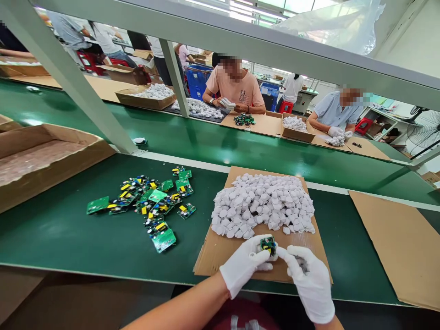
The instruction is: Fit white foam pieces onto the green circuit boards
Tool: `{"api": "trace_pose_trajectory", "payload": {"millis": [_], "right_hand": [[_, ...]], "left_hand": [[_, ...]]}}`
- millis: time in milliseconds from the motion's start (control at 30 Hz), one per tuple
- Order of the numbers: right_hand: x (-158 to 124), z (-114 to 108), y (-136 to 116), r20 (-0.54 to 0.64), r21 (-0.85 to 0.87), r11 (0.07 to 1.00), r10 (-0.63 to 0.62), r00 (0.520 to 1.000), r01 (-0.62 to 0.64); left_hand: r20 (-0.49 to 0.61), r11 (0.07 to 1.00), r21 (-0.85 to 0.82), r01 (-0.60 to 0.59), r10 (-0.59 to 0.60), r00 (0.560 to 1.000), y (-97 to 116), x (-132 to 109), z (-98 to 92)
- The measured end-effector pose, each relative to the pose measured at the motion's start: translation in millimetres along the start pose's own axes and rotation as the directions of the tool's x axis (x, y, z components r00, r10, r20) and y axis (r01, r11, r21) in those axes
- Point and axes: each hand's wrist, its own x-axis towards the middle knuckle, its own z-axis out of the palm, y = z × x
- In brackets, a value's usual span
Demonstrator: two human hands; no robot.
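White gloves cover both of my hands above the front of a cardboard sheet (pixel 213 251). My left hand (pixel 244 263) is closed on a small green circuit board (pixel 267 244) with a yellow part on it. Close on its right, my right hand (pixel 309 277) reaches a finger to the board's edge; its other fingers are curled round something greyish that I cannot make out. Behind the hands a heap of small white pieces (pixel 263 201) covers the back of the sheet. Left of the sheet, a loose pile of green circuit boards (pixel 164 240) lies on the dark green table (pixel 85 247).
An open cardboard box (pixel 51 169) stands at the left. Another cardboard sheet (pixel 395 247) lies at the right. A slanted metal post (pixel 82 91) and a rail cross the view. Beyond a green strip (pixel 206 137), people work with white pieces and boards.
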Motion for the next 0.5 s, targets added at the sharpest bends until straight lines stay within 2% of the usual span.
{"api": "trace_pose_trajectory", "payload": {"millis": [100,267,367,500], "right_hand": [[2,6,-5,-0.015,-0.159,0.977,-0.148,0.989,0.144],[3,7,3,-0.028,-0.309,0.892,-0.356,0.934,0.331],[3,10,6,0.016,-0.359,0.838,-0.435,0.901,0.411],[6,14,2,0.072,-0.406,0.766,-0.517,0.853,0.498]], "left_hand": [[0.025,0.994,0.09,-0.068,0.066,0.998,-2,-1,1.2],[0.014,0.957,0.226,-0.181,0.182,0.983,-8,-2,-2.1],[0.049,0.949,0.254,-0.186,0.18,0.982,-9,-3,0.5],[0.1,0.962,0.2,-0.184,0.167,0.981,-3,-5,6.7]]}}
